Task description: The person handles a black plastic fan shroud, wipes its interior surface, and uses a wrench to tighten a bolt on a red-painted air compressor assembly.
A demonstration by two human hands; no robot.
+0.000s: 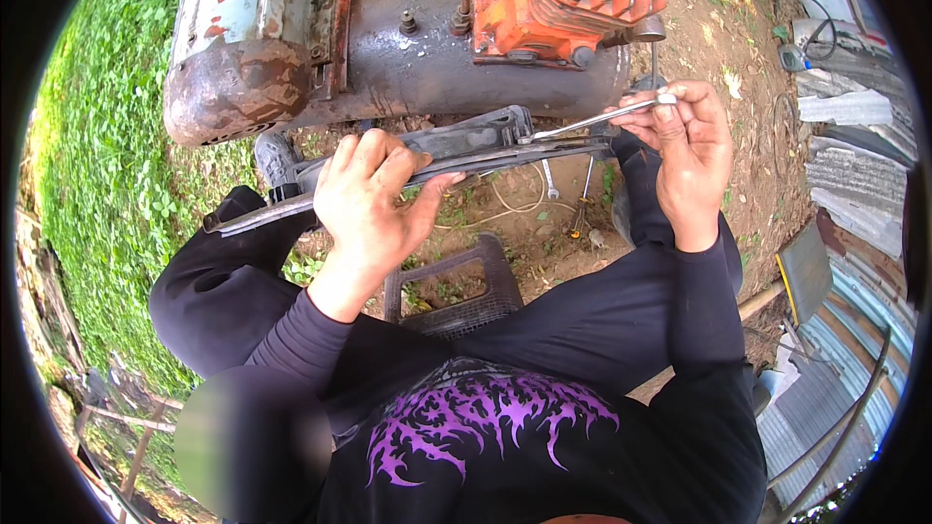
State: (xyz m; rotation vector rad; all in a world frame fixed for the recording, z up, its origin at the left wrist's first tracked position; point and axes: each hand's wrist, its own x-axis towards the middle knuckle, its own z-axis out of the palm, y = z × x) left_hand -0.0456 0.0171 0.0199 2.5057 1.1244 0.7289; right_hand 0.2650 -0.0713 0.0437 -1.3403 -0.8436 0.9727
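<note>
My left hand grips a long, dark, narrow frame-like part, its thumb along the near edge. The part spans crosswise above my knees, and its exact kind does not show. At its right side my right hand pinches the outer end of a slim silver wrench. The wrench's far end meets the dark part near its middle; whether it sits on a fastener is too small to tell. Just beyond stands an air compressor with an orange pump head and a rusty dark tank.
A worn grey motor is mounted on the tank's left. On the dirt lie another wrench and a thin tool with a yellow-black handle. A dark plastic stool stands between my legs. Corrugated sheets lie right, grass left.
</note>
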